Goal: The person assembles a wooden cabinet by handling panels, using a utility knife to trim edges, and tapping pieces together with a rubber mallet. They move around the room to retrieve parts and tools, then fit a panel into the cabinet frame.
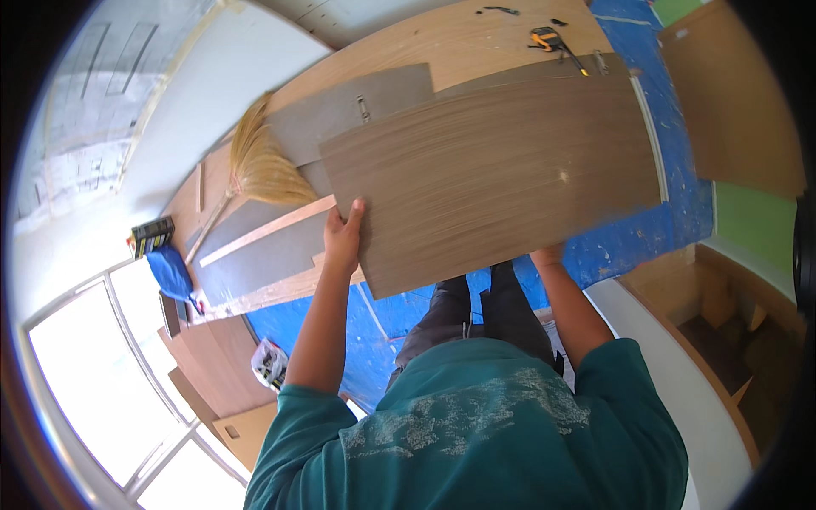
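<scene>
A large rectangular brown wood-grain panel (501, 170) is held out in front of me, tilted, over the near side of the workbench. My left hand (343, 238) grips its left edge, with the thumb on the upper face. At the near edge, right of the middle, my right hand (548, 255) holds the panel from below; most of its fingers are hidden under it. Beneath the panel's far left corner lie grey boards (395, 85), one with a metal hinge (363, 109).
A straw broom (263, 166) and a thin wood strip (268, 230) lie at the left. On the far bench surface (374, 55) sits a yellow-black tape measure (546, 38). Blue sheeting (629, 242) covers the floor. A brown board (731, 93) leans at right; an open cabinet carcass (714, 340) stands nearer.
</scene>
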Demonstrator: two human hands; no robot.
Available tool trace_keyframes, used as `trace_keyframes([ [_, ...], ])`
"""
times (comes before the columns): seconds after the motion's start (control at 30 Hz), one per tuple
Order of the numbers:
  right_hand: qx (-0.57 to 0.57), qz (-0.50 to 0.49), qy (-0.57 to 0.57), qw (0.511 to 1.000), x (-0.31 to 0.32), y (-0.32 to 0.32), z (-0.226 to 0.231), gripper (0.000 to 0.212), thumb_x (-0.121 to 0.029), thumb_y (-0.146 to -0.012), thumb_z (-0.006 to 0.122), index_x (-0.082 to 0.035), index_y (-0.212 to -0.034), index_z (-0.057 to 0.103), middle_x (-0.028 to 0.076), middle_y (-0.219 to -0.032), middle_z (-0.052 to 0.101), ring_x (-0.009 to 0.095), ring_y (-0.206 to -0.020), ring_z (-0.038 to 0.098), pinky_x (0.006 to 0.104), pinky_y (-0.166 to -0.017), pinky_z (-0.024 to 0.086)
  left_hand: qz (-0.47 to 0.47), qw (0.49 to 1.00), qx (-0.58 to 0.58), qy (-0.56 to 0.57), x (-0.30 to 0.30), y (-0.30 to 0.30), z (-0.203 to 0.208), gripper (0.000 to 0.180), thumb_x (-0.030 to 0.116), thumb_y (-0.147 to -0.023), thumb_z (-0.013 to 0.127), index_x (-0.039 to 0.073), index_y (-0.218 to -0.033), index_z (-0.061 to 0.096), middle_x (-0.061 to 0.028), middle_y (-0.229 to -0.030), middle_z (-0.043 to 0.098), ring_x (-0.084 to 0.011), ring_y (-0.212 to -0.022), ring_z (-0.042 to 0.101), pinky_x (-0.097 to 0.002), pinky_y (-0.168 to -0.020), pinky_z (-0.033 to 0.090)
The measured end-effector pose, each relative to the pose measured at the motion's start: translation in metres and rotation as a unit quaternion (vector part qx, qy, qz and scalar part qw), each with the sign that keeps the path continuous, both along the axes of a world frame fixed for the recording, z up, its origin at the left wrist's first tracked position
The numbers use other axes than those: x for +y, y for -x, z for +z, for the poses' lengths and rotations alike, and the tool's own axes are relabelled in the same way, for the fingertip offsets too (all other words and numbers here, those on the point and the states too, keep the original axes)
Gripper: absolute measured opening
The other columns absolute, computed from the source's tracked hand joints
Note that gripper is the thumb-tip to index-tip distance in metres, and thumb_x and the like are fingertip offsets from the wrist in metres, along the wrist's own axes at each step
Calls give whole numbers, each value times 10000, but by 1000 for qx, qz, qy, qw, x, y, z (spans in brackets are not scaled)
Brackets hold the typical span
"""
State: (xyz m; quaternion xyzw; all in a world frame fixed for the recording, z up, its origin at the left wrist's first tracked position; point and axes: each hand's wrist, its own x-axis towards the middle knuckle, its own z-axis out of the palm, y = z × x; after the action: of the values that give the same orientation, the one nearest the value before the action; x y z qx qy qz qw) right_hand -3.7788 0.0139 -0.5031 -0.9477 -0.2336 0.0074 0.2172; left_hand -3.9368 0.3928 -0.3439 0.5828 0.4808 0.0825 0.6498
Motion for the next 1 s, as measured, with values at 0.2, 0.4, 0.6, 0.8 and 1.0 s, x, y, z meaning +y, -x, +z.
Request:
trace_keyframes([
  [0.2, 97, -11, -13, 995, 0, -6, 0, 547, -394, -953, 613, -99, -1407, 534, 103, -1417, 561, 299, -1305, 512, 429, -1066, 423, -16, 1000, -10, 25, -6, -3, 23, 517, 259, -890, 782, -49, -1239, 557, -153, -1145, 676, -200, -1028, 656, -343, -907, 524],
  [0.4, 61, 33, 16, 997, -11, -10, -40, 592, -443, -1007, 520, -105, -1487, 441, 91, -1517, 470, 258, -1385, 447, 419, -1107, 413, -16, 999, -25, 33, -3, -4, 26, 528, 233, -866, 805, -57, -1229, 554, -163, -1138, 675, -204, -1007, 661, -340, -892, 531],
  [0.6, 109, 9, -73, 991, -9, -14, -40, 585, -439, -1002, 522, -101, -1475, 452, 98, -1515, 466, 269, -1381, 443, 431, -1091, 420, -10, 999, -15, 29, -2, 0, 24, 522, 240, -869, 802, -59, -1219, 556, -159, -1119, 677, -204, -982, 666, -343, -877, 537],
  [0.8, 59, 6, -35, 998, -5, -12, -34, 573, -404, -962, 599, -103, -1439, 492, 116, -1467, 509, 305, -1340, 480, 456, -1064, 427, -2, 999, -26, 35, -3, 0, 30, 525, 245, -865, 803, -61, -1214, 558, -160, -1116, 677, -205, -984, 666, -343, -878, 537],
  [1.0, 12, 9, -23, 1000, -3, 1, 8, 549, -342, -895, 693, -98, -1368, 560, 144, -1388, 569, 350, -1278, 526, 478, -1002, 448, -14, 1000, -12, 16, -2, 1, 31, 528, 269, -865, 798, -50, -1219, 570, -151, -1109, 682, -196, -993, 657, -337, -876, 531],
])
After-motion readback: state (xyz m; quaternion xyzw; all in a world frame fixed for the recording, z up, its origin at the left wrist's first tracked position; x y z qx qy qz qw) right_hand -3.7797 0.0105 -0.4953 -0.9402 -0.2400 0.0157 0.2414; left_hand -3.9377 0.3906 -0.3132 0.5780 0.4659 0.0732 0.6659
